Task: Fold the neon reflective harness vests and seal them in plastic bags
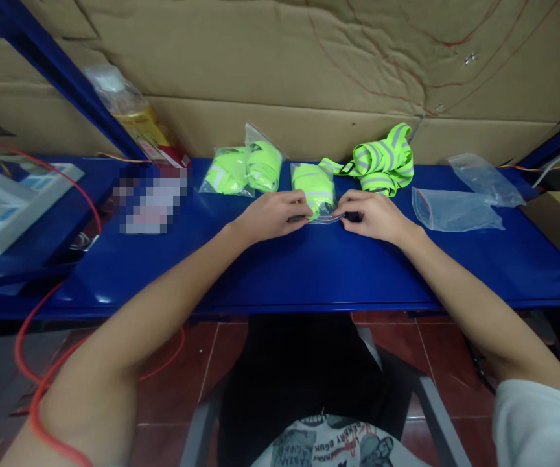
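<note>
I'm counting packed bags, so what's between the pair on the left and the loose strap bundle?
The head view shows one filled bag, its near edge held by left hand and right hand.

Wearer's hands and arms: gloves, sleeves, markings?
Left hand and right hand: no gloves, watches or bracelets visible. Forearms bare. Right arm has a plain, white short sleeve; left sleeve isn't in view. Something dark shows at the fingers of both hands; too unclear to identify.
</note>
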The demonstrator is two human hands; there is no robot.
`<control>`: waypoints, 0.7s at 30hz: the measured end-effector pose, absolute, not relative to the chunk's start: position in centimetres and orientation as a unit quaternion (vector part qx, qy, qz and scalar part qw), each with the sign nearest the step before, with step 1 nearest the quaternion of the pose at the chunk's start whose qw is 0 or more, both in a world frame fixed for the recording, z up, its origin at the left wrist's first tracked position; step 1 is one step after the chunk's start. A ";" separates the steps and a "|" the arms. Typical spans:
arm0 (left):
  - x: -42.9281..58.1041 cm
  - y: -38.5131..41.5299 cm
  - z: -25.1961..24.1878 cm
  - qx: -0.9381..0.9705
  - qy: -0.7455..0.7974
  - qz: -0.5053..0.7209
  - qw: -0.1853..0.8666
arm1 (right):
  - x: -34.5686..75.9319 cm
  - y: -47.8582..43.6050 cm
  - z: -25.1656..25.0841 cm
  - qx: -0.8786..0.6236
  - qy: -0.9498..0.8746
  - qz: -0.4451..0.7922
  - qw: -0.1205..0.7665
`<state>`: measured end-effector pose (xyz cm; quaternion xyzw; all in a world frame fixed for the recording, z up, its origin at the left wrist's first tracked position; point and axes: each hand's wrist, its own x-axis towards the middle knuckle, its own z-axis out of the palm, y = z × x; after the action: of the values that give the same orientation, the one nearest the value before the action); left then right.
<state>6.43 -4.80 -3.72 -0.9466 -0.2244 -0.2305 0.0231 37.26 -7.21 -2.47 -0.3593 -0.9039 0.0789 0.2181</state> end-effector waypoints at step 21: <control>8.1 -4.6 -5.9 -0.909 -0.323 -0.252 0.082 | 36.4 -6.8 -3.6 -0.336 -0.885 0.155 0.285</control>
<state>8.05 -4.58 -5.86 -0.9086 -0.3230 -0.2517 0.0824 36.37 -6.83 -3.56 -0.3356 -0.8845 0.1551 0.2845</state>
